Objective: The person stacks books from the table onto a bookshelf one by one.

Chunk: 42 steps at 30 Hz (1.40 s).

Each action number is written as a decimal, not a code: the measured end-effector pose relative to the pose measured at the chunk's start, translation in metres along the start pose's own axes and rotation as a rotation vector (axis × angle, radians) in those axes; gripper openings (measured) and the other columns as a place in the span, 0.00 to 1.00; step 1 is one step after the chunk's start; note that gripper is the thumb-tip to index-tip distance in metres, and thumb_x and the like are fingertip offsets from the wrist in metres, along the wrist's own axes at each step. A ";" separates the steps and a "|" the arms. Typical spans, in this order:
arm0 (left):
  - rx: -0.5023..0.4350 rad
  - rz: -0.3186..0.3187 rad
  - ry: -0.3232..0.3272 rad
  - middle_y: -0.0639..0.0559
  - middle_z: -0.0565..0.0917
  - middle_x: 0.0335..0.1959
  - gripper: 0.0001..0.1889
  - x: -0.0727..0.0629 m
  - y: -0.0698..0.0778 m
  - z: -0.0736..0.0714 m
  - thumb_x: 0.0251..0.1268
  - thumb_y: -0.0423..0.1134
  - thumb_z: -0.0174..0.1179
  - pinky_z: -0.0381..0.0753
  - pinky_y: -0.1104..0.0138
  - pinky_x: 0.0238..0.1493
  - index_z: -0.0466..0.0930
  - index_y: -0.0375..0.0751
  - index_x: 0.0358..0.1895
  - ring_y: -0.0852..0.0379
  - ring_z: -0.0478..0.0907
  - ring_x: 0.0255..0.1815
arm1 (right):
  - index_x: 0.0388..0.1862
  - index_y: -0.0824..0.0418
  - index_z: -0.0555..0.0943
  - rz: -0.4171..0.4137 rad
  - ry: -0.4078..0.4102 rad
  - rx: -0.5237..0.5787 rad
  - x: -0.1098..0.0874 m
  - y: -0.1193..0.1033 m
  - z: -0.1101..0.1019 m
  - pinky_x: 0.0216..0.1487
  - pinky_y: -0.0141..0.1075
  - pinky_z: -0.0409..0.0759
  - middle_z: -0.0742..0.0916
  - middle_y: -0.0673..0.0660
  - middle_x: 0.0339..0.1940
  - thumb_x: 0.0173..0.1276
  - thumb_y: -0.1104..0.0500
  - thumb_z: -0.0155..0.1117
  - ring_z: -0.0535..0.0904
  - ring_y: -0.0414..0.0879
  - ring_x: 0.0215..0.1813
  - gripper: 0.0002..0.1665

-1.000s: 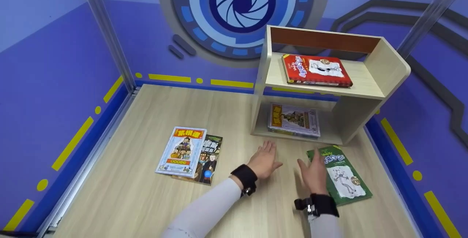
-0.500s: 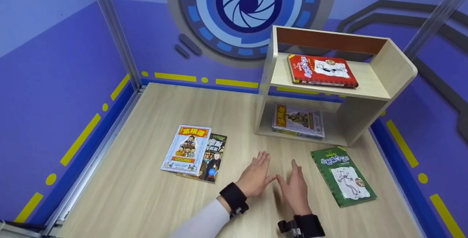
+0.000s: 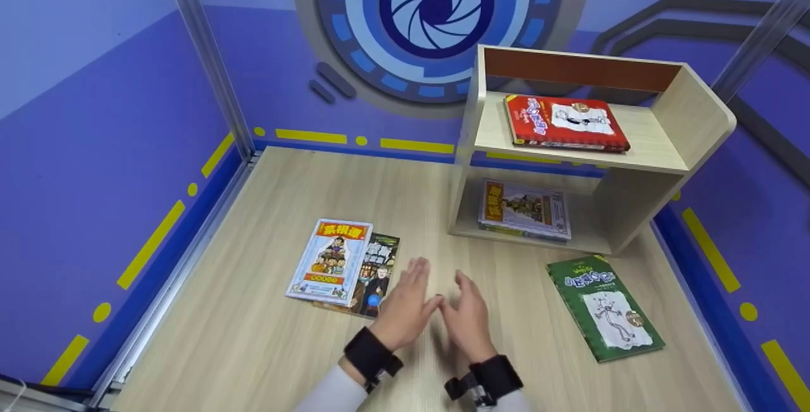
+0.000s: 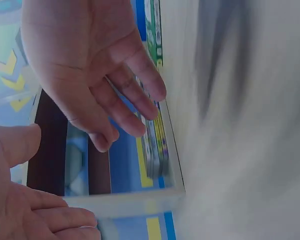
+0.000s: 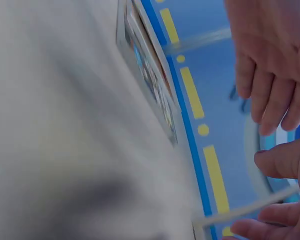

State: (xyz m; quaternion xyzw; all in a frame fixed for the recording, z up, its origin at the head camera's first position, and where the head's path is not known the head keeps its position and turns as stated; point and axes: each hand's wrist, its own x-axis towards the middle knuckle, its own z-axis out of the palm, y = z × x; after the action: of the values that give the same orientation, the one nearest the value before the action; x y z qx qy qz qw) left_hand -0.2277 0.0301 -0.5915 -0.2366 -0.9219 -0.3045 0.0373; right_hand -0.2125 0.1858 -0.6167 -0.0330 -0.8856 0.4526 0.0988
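Both hands hover over the table's front middle with straight fingers, holding nothing. My left hand [image 3: 405, 311] points forward, its thumb tip right at the thumb of my right hand [image 3: 467, 320]. Just beyond the left fingers lie two overlapping books. A light-blue comic book [image 3: 329, 263] is on top, and a dark-covered comic book [image 3: 378, 273] shows from beneath its right side. A green book [image 3: 607, 311] lies flat some way to the right of the right hand. In the left wrist view, the right palm [image 4: 85, 55] faces the left hand [image 4: 40, 215].
A two-tier wooden bookshelf [image 3: 664, 165] stands at the back right. A red book [image 3: 569, 122] lies on its upper shelf, and a small stack of books [image 3: 525, 209] lies on the lower one. Blue patterned walls [image 3: 253, 70] enclose the table [image 3: 253, 336].
My right hand has left the green book's edge and moved left and nearer to me. The left hand has drawn back leftward, and the thumbs have come together. The books stay put.
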 end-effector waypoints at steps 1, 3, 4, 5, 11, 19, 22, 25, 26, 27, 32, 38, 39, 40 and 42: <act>0.000 -0.021 0.028 0.32 0.58 0.80 0.39 -0.004 -0.008 -0.004 0.79 0.51 0.54 0.56 0.46 0.79 0.54 0.26 0.79 0.37 0.54 0.82 | 0.75 0.71 0.68 -0.020 -0.014 0.021 0.002 -0.006 0.008 0.69 0.57 0.75 0.78 0.71 0.69 0.69 0.62 0.71 0.75 0.66 0.68 0.39; -0.009 -0.073 0.082 0.30 0.60 0.79 0.38 -0.013 -0.026 -0.011 0.78 0.49 0.56 0.59 0.43 0.78 0.56 0.26 0.78 0.34 0.57 0.80 | 0.73 0.71 0.70 -0.039 -0.052 0.092 0.007 -0.020 0.022 0.66 0.56 0.79 0.80 0.71 0.67 0.68 0.63 0.70 0.77 0.66 0.66 0.36; -0.019 -0.098 0.115 0.28 0.62 0.77 0.37 -0.018 -0.036 -0.014 0.78 0.48 0.57 0.60 0.42 0.77 0.58 0.25 0.78 0.33 0.59 0.79 | 0.71 0.71 0.71 -0.038 -0.072 0.139 0.010 -0.027 0.030 0.64 0.55 0.80 0.80 0.71 0.65 0.68 0.63 0.70 0.78 0.66 0.65 0.35; -0.037 -0.127 0.147 0.27 0.64 0.76 0.36 -0.022 -0.045 -0.018 0.78 0.46 0.58 0.62 0.41 0.76 0.59 0.25 0.77 0.31 0.61 0.78 | 0.70 0.71 0.72 -0.030 -0.092 0.177 0.013 -0.033 0.037 0.63 0.54 0.81 0.81 0.70 0.64 0.69 0.62 0.69 0.79 0.66 0.64 0.34; -0.063 -0.276 0.318 0.24 0.75 0.66 0.31 -0.042 -0.091 -0.042 0.74 0.41 0.63 0.73 0.42 0.69 0.68 0.25 0.72 0.29 0.75 0.66 | 0.68 0.73 0.73 0.099 -0.212 0.419 0.026 -0.053 0.080 0.59 0.50 0.84 0.82 0.72 0.60 0.70 0.63 0.67 0.82 0.61 0.58 0.30; -0.107 -0.556 0.297 0.23 0.71 0.67 0.35 -0.052 -0.157 -0.080 0.73 0.44 0.62 0.67 0.40 0.72 0.64 0.22 0.73 0.28 0.69 0.69 | 0.73 0.77 0.61 0.351 -0.355 0.716 0.041 -0.071 0.113 0.61 0.54 0.83 0.78 0.73 0.60 0.72 0.63 0.61 0.79 0.66 0.63 0.36; -0.148 -0.609 0.257 0.25 0.73 0.66 0.35 -0.051 -0.172 -0.084 0.74 0.45 0.60 0.69 0.41 0.71 0.64 0.23 0.74 0.30 0.70 0.69 | 0.73 0.78 0.60 0.420 -0.353 0.754 0.045 -0.075 0.119 0.63 0.56 0.81 0.78 0.73 0.60 0.72 0.62 0.60 0.78 0.67 0.64 0.38; -0.188 -0.636 0.220 0.28 0.77 0.64 0.34 -0.052 -0.179 -0.085 0.75 0.45 0.59 0.71 0.43 0.69 0.65 0.26 0.74 0.33 0.74 0.67 | 0.73 0.79 0.58 0.484 -0.375 0.796 0.047 -0.080 0.124 0.65 0.55 0.80 0.78 0.74 0.62 0.71 0.63 0.59 0.79 0.66 0.63 0.38; -0.197 -0.641 0.212 0.29 0.77 0.64 0.33 -0.052 -0.180 -0.085 0.76 0.46 0.59 0.72 0.43 0.69 0.65 0.26 0.74 0.34 0.74 0.67 | 0.73 0.79 0.57 0.500 -0.384 0.810 0.047 -0.082 0.126 0.65 0.55 0.80 0.78 0.74 0.62 0.71 0.63 0.59 0.80 0.66 0.62 0.38; -0.197 -0.642 0.205 0.29 0.78 0.64 0.33 -0.052 -0.180 -0.085 0.76 0.45 0.59 0.72 0.44 0.69 0.66 0.27 0.74 0.34 0.75 0.67 | 0.73 0.80 0.57 0.509 -0.391 0.820 0.047 -0.084 0.128 0.64 0.55 0.80 0.79 0.75 0.61 0.70 0.64 0.60 0.81 0.65 0.60 0.38; -0.183 -0.634 0.178 0.28 0.77 0.66 0.32 -0.052 -0.178 -0.087 0.76 0.46 0.58 0.72 0.43 0.69 0.67 0.26 0.73 0.32 0.73 0.68 | 0.68 0.80 0.61 0.514 -0.396 0.822 0.046 -0.087 0.134 0.55 0.48 0.86 0.81 0.74 0.56 0.68 0.66 0.61 0.84 0.59 0.51 0.35; -0.235 -0.628 0.187 0.32 0.82 0.60 0.28 -0.063 -0.177 -0.092 0.76 0.46 0.59 0.77 0.44 0.63 0.73 0.31 0.70 0.35 0.79 0.62 | 0.58 0.78 0.72 0.503 -0.412 0.781 0.044 -0.084 0.133 0.33 0.30 0.80 0.87 0.65 0.44 0.67 0.67 0.62 0.82 0.45 0.33 0.24; -0.255 -0.626 0.190 0.33 0.84 0.57 0.27 -0.065 -0.176 -0.092 0.77 0.46 0.59 0.79 0.45 0.59 0.74 0.31 0.70 0.37 0.81 0.58 | 0.56 0.77 0.74 0.494 -0.420 0.769 0.043 -0.083 0.133 0.29 0.28 0.77 0.88 0.65 0.42 0.67 0.67 0.62 0.79 0.42 0.28 0.22; -0.271 -0.619 0.195 0.35 0.85 0.54 0.26 -0.066 -0.176 -0.091 0.77 0.46 0.59 0.81 0.46 0.56 0.75 0.32 0.69 0.39 0.83 0.55 | 0.55 0.77 0.76 0.481 -0.427 0.752 0.042 -0.083 0.133 0.25 0.27 0.73 0.89 0.65 0.41 0.67 0.66 0.62 0.76 0.40 0.25 0.20; -0.314 -0.610 0.207 0.40 0.87 0.48 0.24 -0.069 -0.174 -0.090 0.77 0.44 0.59 0.83 0.50 0.49 0.77 0.32 0.67 0.45 0.85 0.47 | 0.54 0.76 0.78 0.442 -0.440 0.704 0.040 -0.081 0.134 0.24 0.27 0.74 0.90 0.65 0.41 0.67 0.65 0.63 0.77 0.38 0.24 0.20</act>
State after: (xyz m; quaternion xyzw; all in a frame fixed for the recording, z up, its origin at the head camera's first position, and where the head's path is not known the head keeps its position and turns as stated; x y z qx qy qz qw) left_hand -0.2536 -0.1726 -0.6278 0.0789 -0.8834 -0.4620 0.0010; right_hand -0.2763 0.0378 -0.6216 -0.0885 -0.6500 0.7318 -0.1847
